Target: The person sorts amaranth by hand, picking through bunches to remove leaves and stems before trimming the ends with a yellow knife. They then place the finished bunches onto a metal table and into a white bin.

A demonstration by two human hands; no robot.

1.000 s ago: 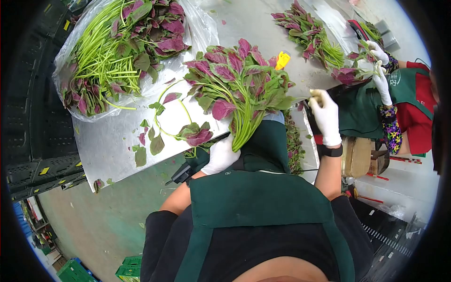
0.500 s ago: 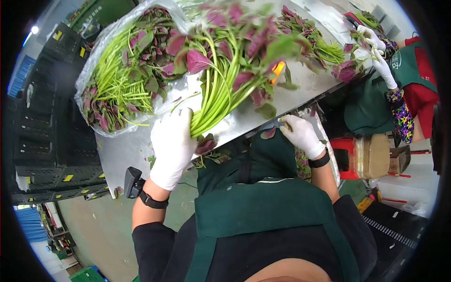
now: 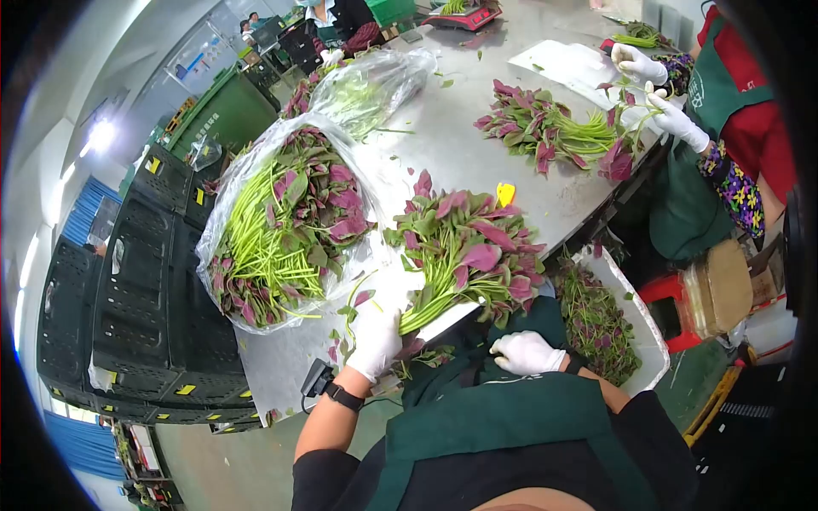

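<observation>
My left hand, in a white glove, is closed around the stem ends of a bunch of amaranth greens. The bunch's purple and green leaves fan out to the right, over the near edge of the metal table. My right hand, also gloved, is by my dark green apron with its fingers curled in; nothing shows in it. To the left of the bunch, a clear plastic bag lies open around a large heap of amaranth. A yellow object sits just behind the held leaves.
Another amaranth bunch lies on the metal table, near a co-worker's gloved hands. A white bin of loose leaves stands at my right, beside a red stool. Black crates are stacked on the left. A red scale is at the back.
The amaranth bunch has come down from a raised, blurred position to lower over the table's near edge, still in my left hand. My view has tilted up, showing more of the room.
</observation>
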